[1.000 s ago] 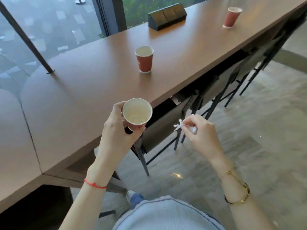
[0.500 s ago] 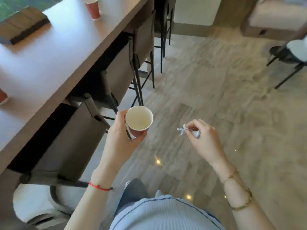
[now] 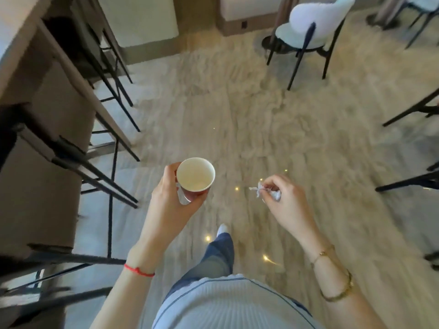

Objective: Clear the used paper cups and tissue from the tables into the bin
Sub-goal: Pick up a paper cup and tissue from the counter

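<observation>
My left hand [image 3: 169,203] grips a red paper cup [image 3: 195,178] upright at chest height; its white inside looks empty. My right hand [image 3: 283,198] pinches a small crumpled white tissue [image 3: 257,193] between thumb and fingers, about a hand's width right of the cup. Both hands hover over the floor in front of my body. No bin is in view, and no other cups show.
The long brown table's edge [image 3: 21,27] runs along the left, with dark bar stools [image 3: 78,162] tucked under it. A white chair on black legs [image 3: 308,27] stands at the back right. More black chair legs [image 3: 408,181] reach in from the right. Pale wood floor [image 3: 237,110] lies ahead.
The view has swung right, away from the table; the table top and its cups have left the view. Both hands keep their hold on the cup and the tissue.
</observation>
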Demonstrator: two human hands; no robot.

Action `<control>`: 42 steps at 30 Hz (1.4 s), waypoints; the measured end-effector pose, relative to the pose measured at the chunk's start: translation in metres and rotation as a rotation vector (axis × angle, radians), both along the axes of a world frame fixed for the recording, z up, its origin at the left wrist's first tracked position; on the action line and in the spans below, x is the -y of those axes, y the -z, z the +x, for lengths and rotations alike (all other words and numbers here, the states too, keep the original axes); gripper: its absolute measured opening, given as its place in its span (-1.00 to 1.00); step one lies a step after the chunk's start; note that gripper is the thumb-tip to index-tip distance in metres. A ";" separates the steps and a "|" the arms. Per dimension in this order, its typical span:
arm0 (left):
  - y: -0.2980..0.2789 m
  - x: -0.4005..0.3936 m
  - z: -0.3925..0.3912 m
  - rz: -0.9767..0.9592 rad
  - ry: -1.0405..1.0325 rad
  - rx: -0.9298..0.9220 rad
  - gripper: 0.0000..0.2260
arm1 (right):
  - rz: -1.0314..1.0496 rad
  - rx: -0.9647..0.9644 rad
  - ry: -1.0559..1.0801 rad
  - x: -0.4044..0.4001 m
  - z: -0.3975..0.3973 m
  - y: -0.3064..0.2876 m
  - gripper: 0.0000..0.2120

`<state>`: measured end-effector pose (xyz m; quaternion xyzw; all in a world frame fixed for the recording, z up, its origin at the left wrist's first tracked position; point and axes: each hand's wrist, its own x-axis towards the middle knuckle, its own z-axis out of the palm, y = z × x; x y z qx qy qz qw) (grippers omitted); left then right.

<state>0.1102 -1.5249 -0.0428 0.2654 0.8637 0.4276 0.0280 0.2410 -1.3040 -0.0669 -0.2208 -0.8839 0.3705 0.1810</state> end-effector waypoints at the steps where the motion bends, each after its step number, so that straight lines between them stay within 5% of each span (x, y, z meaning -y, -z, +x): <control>1: -0.001 -0.019 -0.018 0.003 0.032 -0.005 -0.39 | 0.002 -0.004 0.025 -0.014 -0.012 -0.001 -0.88; 19: -0.008 -0.390 -0.244 -0.015 0.571 0.015 -0.40 | 0.004 0.000 0.552 -0.288 -0.145 -0.002 -0.91; 42: -0.008 -0.945 -0.384 0.022 0.703 0.059 -0.39 | 0.011 0.052 0.684 -0.811 -0.274 -0.011 -0.90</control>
